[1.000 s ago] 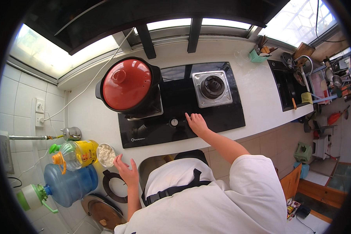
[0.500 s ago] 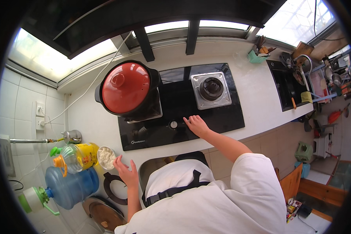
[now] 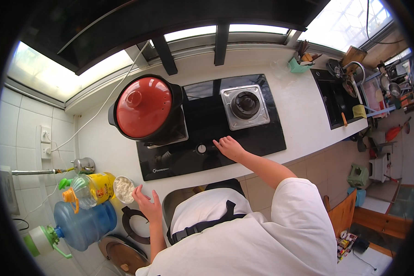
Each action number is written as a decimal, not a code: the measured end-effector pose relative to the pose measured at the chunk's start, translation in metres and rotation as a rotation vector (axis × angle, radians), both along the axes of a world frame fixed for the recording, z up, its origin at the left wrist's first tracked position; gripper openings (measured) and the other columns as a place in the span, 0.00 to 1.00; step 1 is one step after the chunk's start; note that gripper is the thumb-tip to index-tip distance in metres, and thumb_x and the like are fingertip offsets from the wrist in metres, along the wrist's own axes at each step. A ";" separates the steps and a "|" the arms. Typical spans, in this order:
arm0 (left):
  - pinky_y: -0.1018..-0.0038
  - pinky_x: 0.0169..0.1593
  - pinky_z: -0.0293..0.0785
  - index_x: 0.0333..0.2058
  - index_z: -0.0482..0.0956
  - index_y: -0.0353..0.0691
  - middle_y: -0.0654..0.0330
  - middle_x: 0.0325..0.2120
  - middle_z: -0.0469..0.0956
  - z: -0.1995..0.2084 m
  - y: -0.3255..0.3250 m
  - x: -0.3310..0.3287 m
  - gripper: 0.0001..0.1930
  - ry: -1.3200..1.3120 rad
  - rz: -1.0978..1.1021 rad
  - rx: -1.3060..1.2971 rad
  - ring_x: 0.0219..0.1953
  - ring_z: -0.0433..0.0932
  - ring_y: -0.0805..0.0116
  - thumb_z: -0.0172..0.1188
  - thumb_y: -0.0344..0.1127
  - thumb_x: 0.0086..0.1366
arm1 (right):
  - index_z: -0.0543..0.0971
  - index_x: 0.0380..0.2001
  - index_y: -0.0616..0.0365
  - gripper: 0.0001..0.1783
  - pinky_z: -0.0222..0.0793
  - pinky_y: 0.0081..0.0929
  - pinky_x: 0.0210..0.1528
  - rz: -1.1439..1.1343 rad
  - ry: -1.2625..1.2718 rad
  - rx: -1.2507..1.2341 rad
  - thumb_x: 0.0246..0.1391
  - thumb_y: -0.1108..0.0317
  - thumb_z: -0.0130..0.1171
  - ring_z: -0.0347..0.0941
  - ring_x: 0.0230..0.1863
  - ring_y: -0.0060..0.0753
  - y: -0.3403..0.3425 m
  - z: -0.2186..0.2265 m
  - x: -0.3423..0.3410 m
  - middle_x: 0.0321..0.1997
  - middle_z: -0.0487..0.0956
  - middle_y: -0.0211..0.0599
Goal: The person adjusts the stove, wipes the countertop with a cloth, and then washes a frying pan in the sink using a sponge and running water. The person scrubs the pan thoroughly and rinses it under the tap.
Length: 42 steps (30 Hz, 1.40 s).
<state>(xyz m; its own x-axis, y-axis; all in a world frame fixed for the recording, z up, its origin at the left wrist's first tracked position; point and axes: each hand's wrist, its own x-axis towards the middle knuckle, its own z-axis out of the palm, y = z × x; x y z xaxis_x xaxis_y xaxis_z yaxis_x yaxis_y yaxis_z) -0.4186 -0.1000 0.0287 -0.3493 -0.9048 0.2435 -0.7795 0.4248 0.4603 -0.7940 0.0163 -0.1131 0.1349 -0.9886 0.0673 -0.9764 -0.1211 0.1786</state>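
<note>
My right hand (image 3: pixel 230 149) rests over the front of the black glass hob (image 3: pixel 179 166), fingers curled downward, just right of a round control knob (image 3: pixel 201 148). Whatever lies under these fingers is hidden. My left hand (image 3: pixel 148 204) hovers by the counter's left part with thumb and fingers apart, holding nothing. Its fingertips are close to a white bowl (image 3: pixel 123 189) filled with pale, lumpy food. On the left burner sits a black pot with a red domed lid (image 3: pixel 143 108). The right burner (image 3: pixel 245 105) bears no pot.
Left of the bowl lie a yellow-labelled oil bottle (image 3: pixel 99 187) and a large blue water jug (image 3: pixel 85 223). A dark ring (image 3: pixel 129 226) and a round lid (image 3: pixel 124 257) are nearby. A black sink (image 3: pixel 331 99) is at the right. A dark range hood (image 3: pixel 179 16) overhangs the far side.
The whole view has shifted slightly. Both hands keep nearly the same places and poses, the right over the hob and the left by the bowl.
</note>
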 end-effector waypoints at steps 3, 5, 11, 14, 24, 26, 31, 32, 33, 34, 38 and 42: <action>0.70 0.36 0.69 0.54 0.66 0.35 0.51 0.51 0.65 0.002 0.000 -0.002 0.25 -0.007 0.000 0.003 0.27 0.67 0.64 0.60 0.31 0.59 | 0.71 0.60 0.60 0.29 0.62 0.27 0.46 0.008 0.006 0.010 0.52 0.68 0.54 0.68 0.40 0.31 0.000 0.001 0.000 0.35 0.73 0.32; 0.70 0.36 0.69 0.54 0.66 0.35 0.51 0.51 0.65 0.003 0.000 -0.004 0.24 -0.007 -0.004 0.003 0.27 0.67 0.64 0.60 0.30 0.59 | 0.71 0.60 0.61 0.29 0.62 0.27 0.47 0.011 0.016 0.011 0.52 0.68 0.54 0.68 0.40 0.31 0.000 0.002 0.000 0.35 0.73 0.32; 0.70 0.36 0.69 0.54 0.66 0.35 0.51 0.51 0.65 0.001 -0.002 -0.006 0.24 0.013 -0.022 0.003 0.27 0.66 0.64 0.59 0.30 0.59 | 0.71 0.59 0.63 0.29 0.62 0.27 0.47 0.025 0.023 -0.004 0.51 0.68 0.53 0.68 0.40 0.31 -0.001 0.001 -0.001 0.34 0.73 0.32; 0.69 0.36 0.69 0.54 0.66 0.35 0.51 0.51 0.65 0.001 -0.001 -0.006 0.24 0.021 -0.021 0.014 0.27 0.66 0.64 0.59 0.30 0.59 | 0.71 0.58 0.64 0.29 0.62 0.28 0.47 0.000 0.037 0.018 0.51 0.65 0.55 0.69 0.39 0.31 -0.002 0.002 0.001 0.34 0.73 0.32; 0.69 0.36 0.69 0.54 0.66 0.36 0.52 0.51 0.65 -0.003 0.001 -0.015 0.24 0.065 0.011 0.122 0.27 0.67 0.64 0.60 0.31 0.59 | 0.75 0.53 0.65 0.36 0.63 0.29 0.42 -0.770 -0.046 0.073 0.50 0.46 0.62 0.71 0.33 0.29 -0.023 -0.029 0.048 0.28 0.74 0.30; 0.69 0.35 0.70 0.54 0.67 0.36 0.52 0.51 0.65 0.001 0.001 -0.014 0.24 0.068 0.019 0.131 0.28 0.68 0.64 0.60 0.32 0.59 | 0.75 0.53 0.65 0.36 0.62 0.29 0.40 -0.792 -0.044 0.058 0.50 0.46 0.62 0.71 0.32 0.29 -0.029 -0.027 0.054 0.28 0.75 0.30; 0.69 0.35 0.71 0.54 0.67 0.37 0.54 0.51 0.65 0.012 -0.006 -0.025 0.25 0.088 0.021 0.170 0.29 0.70 0.64 0.61 0.34 0.57 | 0.75 0.53 0.65 0.35 0.63 0.30 0.41 -0.773 -0.058 0.026 0.50 0.48 0.63 0.72 0.32 0.30 -0.023 -0.026 0.050 0.28 0.75 0.31; 0.69 0.34 0.71 0.54 0.67 0.37 0.54 0.51 0.65 0.015 -0.008 -0.026 0.25 0.097 0.021 0.172 0.29 0.70 0.64 0.61 0.34 0.57 | 0.74 0.54 0.65 0.35 0.63 0.30 0.41 -0.777 -0.057 0.019 0.49 0.48 0.64 0.72 0.32 0.31 -0.023 -0.026 0.051 0.28 0.75 0.31; 0.67 0.36 0.72 0.53 0.67 0.37 0.53 0.51 0.65 0.020 -0.008 -0.028 0.25 0.092 0.043 0.228 0.32 0.73 0.60 0.61 0.34 0.57 | 0.74 0.54 0.65 0.36 0.63 0.30 0.41 -0.761 -0.062 0.016 0.49 0.49 0.64 0.71 0.33 0.31 -0.023 -0.026 0.050 0.28 0.74 0.31; 0.66 0.36 0.73 0.53 0.67 0.36 0.52 0.51 0.65 0.017 -0.010 -0.026 0.25 0.094 0.035 0.202 0.34 0.74 0.58 0.61 0.34 0.57 | 0.74 0.55 0.64 0.36 0.63 0.30 0.41 -0.746 -0.067 0.016 0.49 0.49 0.65 0.71 0.33 0.31 -0.021 -0.025 0.050 0.29 0.74 0.32; 0.62 0.40 0.74 0.53 0.67 0.36 0.50 0.51 0.65 0.009 -0.014 -0.021 0.25 0.129 0.032 0.179 0.41 0.75 0.49 0.62 0.34 0.57 | 0.70 0.58 0.65 0.36 0.64 0.32 0.42 -0.672 -0.092 0.056 0.51 0.53 0.64 0.72 0.36 0.33 -0.018 -0.020 0.048 0.31 0.74 0.33; 0.61 0.41 0.74 0.53 0.66 0.36 0.49 0.51 0.64 0.008 -0.020 -0.016 0.25 0.167 0.049 0.224 0.43 0.75 0.47 0.62 0.34 0.57 | 0.70 0.58 0.65 0.38 0.63 0.30 0.42 -0.573 -0.050 0.020 0.48 0.53 0.65 0.69 0.36 0.32 -0.013 -0.020 0.043 0.31 0.71 0.33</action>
